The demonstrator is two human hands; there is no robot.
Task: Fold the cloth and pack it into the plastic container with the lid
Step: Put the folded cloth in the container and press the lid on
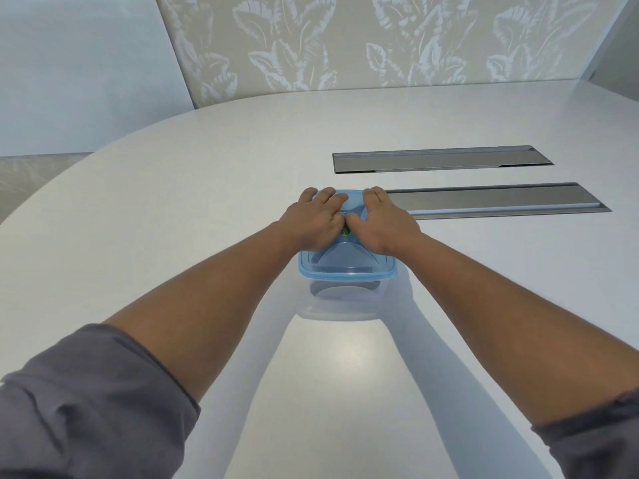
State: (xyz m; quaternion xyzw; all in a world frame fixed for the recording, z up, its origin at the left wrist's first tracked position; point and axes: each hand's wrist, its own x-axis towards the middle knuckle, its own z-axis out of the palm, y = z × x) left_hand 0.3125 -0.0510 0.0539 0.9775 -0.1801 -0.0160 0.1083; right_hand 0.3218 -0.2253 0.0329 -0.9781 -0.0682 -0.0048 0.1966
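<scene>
White rounded table fills the view, leaf-pattern wall panel at far side. Two long grey metal cover plates set in tabletop, far right. Both forearms reach out from grey sleeves. Clear plastic container sits mid-table w/ blue lid on top. Left hand & right hand lie flat, palms down, on far part of lid, thumbs touching at centre; fingers spread, not clenched, gripping nothing. Cloth: small green bit shows between thumbs under lid; rest can't tell.
</scene>
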